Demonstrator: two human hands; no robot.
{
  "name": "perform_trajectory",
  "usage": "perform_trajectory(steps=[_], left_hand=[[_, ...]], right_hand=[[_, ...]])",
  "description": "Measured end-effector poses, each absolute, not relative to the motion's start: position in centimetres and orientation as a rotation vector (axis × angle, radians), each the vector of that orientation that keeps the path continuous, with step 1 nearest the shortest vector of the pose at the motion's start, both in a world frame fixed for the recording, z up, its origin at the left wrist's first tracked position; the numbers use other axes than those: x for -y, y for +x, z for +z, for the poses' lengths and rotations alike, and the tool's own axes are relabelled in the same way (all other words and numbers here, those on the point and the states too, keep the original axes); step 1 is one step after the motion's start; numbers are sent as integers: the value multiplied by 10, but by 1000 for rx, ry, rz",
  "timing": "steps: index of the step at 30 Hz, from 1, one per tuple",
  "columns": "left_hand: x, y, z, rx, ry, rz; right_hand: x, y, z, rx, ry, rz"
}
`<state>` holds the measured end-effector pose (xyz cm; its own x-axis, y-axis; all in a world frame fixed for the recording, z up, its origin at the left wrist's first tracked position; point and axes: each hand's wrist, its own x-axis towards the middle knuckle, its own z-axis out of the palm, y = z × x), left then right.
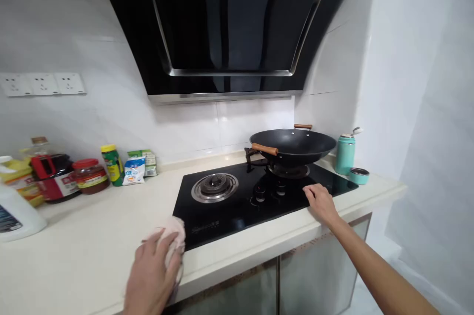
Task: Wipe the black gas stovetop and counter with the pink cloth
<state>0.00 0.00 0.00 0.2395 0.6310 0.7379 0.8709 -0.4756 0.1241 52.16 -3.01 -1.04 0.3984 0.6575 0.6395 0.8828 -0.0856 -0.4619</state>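
My left hand (150, 275) presses a pale pink cloth (173, 236) onto the cream countertop (92, 246), right at the near left corner of the black glass gas hob (222, 218). My right hand (321, 202) rests flat, fingers apart, on the hob's front right edge, close to the control knobs (269, 190). A black wok (292, 146) with wooden handles sits on the right burner. The left burner (215, 186) is bare.
Jars, sauce bottles and packets (89, 174) line the wall at the left, with a white jug (15, 211) at the far left. A teal flask (345, 153) and its cap (359, 175) stand right of the hob. A black hood (229, 28) hangs above.
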Motion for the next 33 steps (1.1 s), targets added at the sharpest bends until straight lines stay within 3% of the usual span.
perform_trajectory(steps=[5,14,19,25,30,33], left_hand=[[13,69,11,1233,-2511,-1064],[13,190,45,1255,-3258,-612],[18,219,42,1262,-3239,-701],[15,184,29,1351,-2989,-891],[-1,94,21,1472,-2713,-1097],[-11,28,23,1635,-2618,-1043]], right_hand=[[25,528,-28,1374,-1836,-356],[28,531,-30,1368,-1855,-407],[29,536,-32,1299,-1855,-433],[27,542,-35,1232,-1906,-426],[28,536,-34,1194,-1947,-411],[31,534,-32,1186,-1958,-402]])
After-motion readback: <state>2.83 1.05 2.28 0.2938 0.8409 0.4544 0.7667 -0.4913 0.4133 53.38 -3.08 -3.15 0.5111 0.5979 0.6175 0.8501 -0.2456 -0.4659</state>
